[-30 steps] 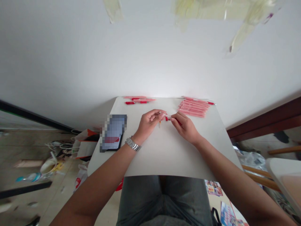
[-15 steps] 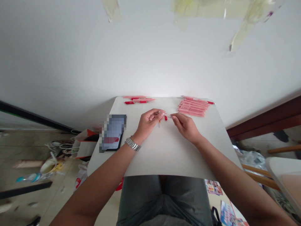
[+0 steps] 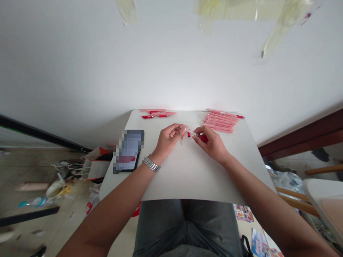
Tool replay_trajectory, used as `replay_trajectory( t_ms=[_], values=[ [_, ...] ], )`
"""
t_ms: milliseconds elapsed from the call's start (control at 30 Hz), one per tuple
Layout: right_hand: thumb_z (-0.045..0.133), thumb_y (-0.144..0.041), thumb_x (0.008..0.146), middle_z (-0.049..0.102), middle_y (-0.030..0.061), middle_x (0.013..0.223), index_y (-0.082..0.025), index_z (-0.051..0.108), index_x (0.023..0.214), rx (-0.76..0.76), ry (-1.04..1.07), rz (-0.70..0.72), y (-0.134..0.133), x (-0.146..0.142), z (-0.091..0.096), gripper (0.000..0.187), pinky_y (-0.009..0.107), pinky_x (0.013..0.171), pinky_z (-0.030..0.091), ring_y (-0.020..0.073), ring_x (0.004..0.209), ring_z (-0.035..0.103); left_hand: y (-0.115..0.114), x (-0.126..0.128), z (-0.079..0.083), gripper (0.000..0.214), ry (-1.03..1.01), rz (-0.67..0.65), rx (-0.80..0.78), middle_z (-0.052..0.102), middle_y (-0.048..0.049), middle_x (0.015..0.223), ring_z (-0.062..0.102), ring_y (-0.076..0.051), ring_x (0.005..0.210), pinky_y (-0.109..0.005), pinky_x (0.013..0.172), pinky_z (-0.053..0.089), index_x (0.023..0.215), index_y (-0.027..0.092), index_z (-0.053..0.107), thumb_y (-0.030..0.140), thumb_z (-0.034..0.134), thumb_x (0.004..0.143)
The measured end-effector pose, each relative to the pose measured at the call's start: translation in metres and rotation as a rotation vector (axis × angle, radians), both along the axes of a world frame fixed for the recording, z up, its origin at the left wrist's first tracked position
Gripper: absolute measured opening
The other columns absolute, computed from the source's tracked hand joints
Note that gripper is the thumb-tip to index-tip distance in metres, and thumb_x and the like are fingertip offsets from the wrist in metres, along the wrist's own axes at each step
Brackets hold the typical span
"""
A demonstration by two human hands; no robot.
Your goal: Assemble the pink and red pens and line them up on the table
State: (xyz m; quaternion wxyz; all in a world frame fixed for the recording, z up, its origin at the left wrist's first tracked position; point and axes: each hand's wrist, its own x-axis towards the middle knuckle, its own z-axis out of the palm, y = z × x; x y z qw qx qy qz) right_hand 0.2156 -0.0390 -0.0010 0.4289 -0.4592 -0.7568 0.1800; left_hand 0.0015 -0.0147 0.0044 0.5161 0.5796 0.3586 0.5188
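Over the middle of a small white table (image 3: 187, 178), my left hand (image 3: 169, 140) and my right hand (image 3: 211, 144) meet on one pen. The left hand pinches the thin clear refill end of the pen (image 3: 190, 132). My right hand is closed round a red pen part (image 3: 204, 138). A small red piece (image 3: 189, 134) lies on the table just under the fingers. A row of several pink pens (image 3: 220, 122) lies at the far right of the table. Two or three red and pink pens (image 3: 157, 114) lie at the far left edge.
A dark phone (image 3: 129, 150) lies on the table's left side. The table stands against a white wall. Bags and clutter (image 3: 91, 164) cover the floor to the left. Wooden furniture (image 3: 302, 137) and another white surface (image 3: 325, 203) stand to the right.
My right hand drew slightly away from the left, then came back to it, now with a red pen part showing in its fingers. The left hand has stayed put.
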Motion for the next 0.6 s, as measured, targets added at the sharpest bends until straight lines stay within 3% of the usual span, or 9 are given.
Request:
replay_trajectory(
  t_ms=[133, 267, 600],
  values=[
    [0.054, -0.043, 0.108, 0.072, 0.0064, 0.099, -0.023, 0.064, 0.118, -0.032, -0.013, 0.054, -0.002, 0.0001, 0.0052, 0.024, 0.032, 0.078, 0.052, 0.0193, 0.085, 0.067, -0.0011, 0.0001, 0.0029, 0.033, 0.022, 0.004, 0.005, 0.077, -0.007, 0.097, 0.07, -0.016, 0.087, -0.029, 0.083, 0.057, 0.107, 0.017, 0.077, 0.046, 0.078, 0.092],
    [0.042, -0.041, 0.113, 0.068, 0.0053, 0.086, -0.022, 0.066, 0.106, -0.039, -0.036, 0.095, -0.0014, 0.0004, 0.0075, 0.032, 0.032, 0.074, 0.048, 0.0186, 0.076, 0.063, -0.0025, 0.0003, 0.0057, 0.034, 0.037, 0.007, 0.005, 0.077, -0.0078, 0.099, 0.071, -0.017, 0.088, -0.029, 0.083, 0.057, 0.108, 0.016, 0.077, 0.046, 0.077, 0.092],
    [0.056, -0.042, 0.106, 0.07, 0.0068, 0.094, -0.023, 0.063, 0.107, -0.008, -0.045, 0.035, -0.0004, -0.0008, 0.0046, 0.021, 0.032, 0.073, 0.05, 0.0194, 0.081, 0.063, -0.0017, 0.0008, 0.0027, 0.035, 0.015, 0.023, -0.001, 0.078, -0.0082, 0.1, 0.071, -0.017, 0.087, -0.03, 0.084, 0.058, 0.106, 0.017, 0.077, 0.049, 0.078, 0.091]
  ],
)
